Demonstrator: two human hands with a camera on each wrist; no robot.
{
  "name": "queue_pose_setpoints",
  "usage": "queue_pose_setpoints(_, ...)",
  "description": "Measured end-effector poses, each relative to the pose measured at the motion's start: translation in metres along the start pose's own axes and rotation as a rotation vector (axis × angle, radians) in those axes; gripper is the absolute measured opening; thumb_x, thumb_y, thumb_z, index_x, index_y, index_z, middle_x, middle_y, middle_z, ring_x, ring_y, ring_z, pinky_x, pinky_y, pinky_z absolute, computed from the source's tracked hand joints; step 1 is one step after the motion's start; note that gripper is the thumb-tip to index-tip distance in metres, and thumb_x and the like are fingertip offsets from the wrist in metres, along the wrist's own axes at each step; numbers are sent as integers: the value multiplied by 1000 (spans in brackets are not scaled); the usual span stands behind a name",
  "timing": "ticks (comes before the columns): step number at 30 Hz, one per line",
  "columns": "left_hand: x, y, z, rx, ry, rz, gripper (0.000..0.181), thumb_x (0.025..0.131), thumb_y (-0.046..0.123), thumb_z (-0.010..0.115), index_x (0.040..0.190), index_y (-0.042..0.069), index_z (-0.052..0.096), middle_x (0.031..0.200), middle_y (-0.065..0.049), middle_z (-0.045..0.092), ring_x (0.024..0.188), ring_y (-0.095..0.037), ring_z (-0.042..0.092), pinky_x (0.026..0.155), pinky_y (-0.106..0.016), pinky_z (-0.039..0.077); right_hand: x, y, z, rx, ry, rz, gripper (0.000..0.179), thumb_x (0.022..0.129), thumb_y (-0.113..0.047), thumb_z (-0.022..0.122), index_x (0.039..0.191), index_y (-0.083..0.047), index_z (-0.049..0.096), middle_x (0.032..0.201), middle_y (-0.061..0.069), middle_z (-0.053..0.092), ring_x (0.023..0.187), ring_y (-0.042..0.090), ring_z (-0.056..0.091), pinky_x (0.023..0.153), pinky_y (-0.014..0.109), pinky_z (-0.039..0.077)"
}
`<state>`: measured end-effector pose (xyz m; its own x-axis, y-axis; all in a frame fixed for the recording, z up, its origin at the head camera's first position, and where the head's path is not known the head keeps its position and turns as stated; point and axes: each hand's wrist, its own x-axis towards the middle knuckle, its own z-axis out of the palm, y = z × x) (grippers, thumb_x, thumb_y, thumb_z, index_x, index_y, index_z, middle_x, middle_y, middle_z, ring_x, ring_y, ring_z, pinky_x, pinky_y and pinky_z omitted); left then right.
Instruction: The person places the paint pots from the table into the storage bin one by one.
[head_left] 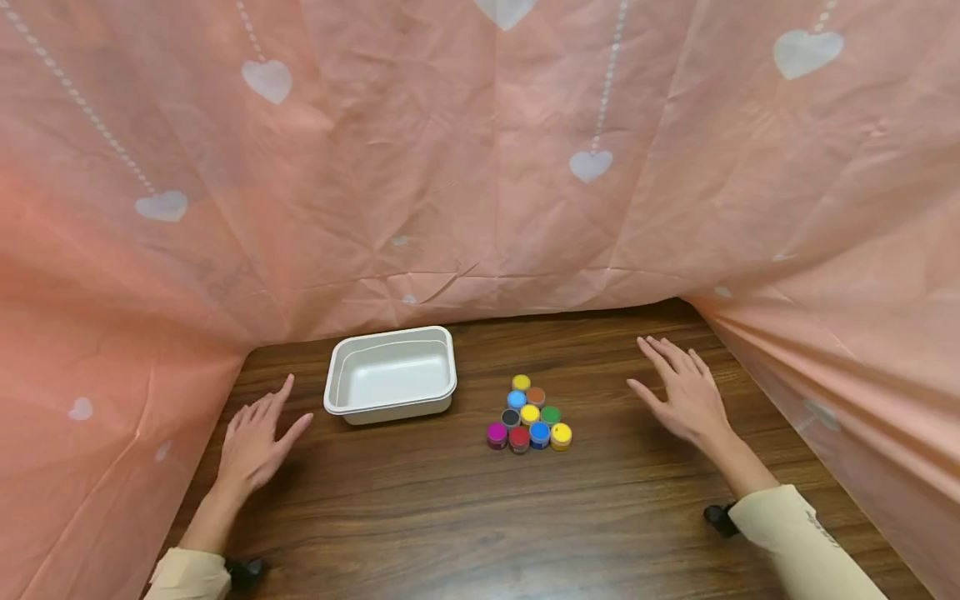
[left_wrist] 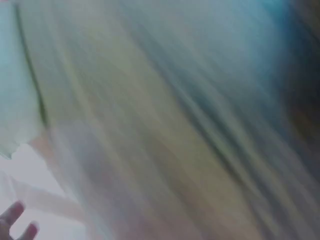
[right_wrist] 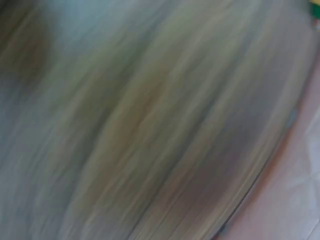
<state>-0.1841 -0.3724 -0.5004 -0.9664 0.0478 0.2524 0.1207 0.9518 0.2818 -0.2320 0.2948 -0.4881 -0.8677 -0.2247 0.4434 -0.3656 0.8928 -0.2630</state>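
Note:
Small round pots with coloured lids stand in a triangle on the table, its point toward the back. A yellow pot [head_left: 521,382] is at the tip; a purple pot [head_left: 497,435], a red pot [head_left: 519,438], a blue pot [head_left: 539,434] and another yellow pot [head_left: 561,436] form the front row. To their left sits a white rectangular tray [head_left: 390,409] with nothing in it. My left hand [head_left: 253,440], fingers extended, is left of the tray without touching it. Apart from the pots, my right hand [head_left: 688,396] is stretched out on the right, holding nothing.
The brown wooden table [head_left: 420,517] ends at a pink curtain [head_left: 465,192] with white hearts, which hangs behind and on both sides. A dark wrist strap piece [head_left: 720,520] shows beside the right sleeve [head_left: 787,533]. Both wrist views are mostly blurred.

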Motion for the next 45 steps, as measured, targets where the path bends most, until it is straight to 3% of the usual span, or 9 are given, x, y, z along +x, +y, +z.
queue_pose_setpoints(4, 5, 13, 1, -197, -93, -70, 80, 104, 56, 53, 168, 29, 13, 159, -24, 42, 142, -53, 38, 107, -74, 29, 2, -15, 2, 245, -86, 110, 70, 102, -38, 66, 161, -15, 38, 151, 27, 47, 139, 51, 42, 107, 74, 32)
queue_pose_setpoints(7, 10, 20, 4, -324, -144, -103, 83, 104, 55, 55, 168, 28, 11, 161, -24, 39, 145, -51, 38, 108, -73, 32, 2, -23, 4, 416, -161, 162, 70, 103, -34, 65, 162, -10, 35, 148, 27, 47, 136, 50, 45, 105, 71, 39)
queue_pose_setpoints(13, 16, 30, 12, -469, -163, -123, 85, 103, 48, 62, 168, 21, 15, 157, -27, 42, 137, -50, 47, 107, -68, 39, -10, -42, 11, 618, -290, 213, 68, 103, -27, 68, 157, 0, 38, 147, 30, 49, 133, 49, 51, 108, 65, 43)
queue_pose_setpoints(21, 25, 40, 23, -511, -142, -111, 88, 98, 45, 71, 165, 14, 25, 151, -22, 51, 132, -44, 52, 106, -64, 42, -16, -64, 23, 674, -442, 209, 66, 100, -29, 71, 152, 3, 45, 145, 29, 54, 125, 43, 57, 100, 54, 53)
queue_pose_setpoints(29, 27, 43, 29, -565, -116, -117, 78, 101, 34, 69, 163, 8, 29, 143, -29, 55, 128, -46, 56, 103, -61, 46, -18, -76, 37, 684, -538, 217, 59, 98, -28, 75, 145, 1, 54, 140, 25, 60, 117, 36, 63, 90, 36, 56)
queue_pose_setpoints(36, 24, 43, 28, -587, -102, -146, 73, 103, 34, 66, 161, 8, 31, 144, -30, 54, 130, -47, 56, 104, -60, 47, -14, -85, 42, 670, -546, 220, 42, 95, -23, 77, 131, -4, 66, 128, 17, 67, 104, 24, 64, 80, 27, 54)
queue_pose_setpoints(43, 24, 43, 28, -577, -104, -142, 72, 103, 33, 66, 161, 7, 32, 142, -29, 58, 128, -43, 60, 98, -41, 52, -14, -90, 45, 650, -523, 235, 33, 94, -20, 78, 122, -5, 69, 117, 12, 70, 97, 20, 63, 75, 27, 51)
queue_pose_setpoints(45, 24, 42, 29, -585, -100, -138, 72, 103, 32, 66, 161, 6, 32, 140, -29, 58, 127, -43, 60, 98, -41, 52, -14, -91, 45, 645, -515, 240, 32, 94, -20, 78, 121, -5, 69, 115, 11, 70, 96, 20, 63, 75, 27, 50)
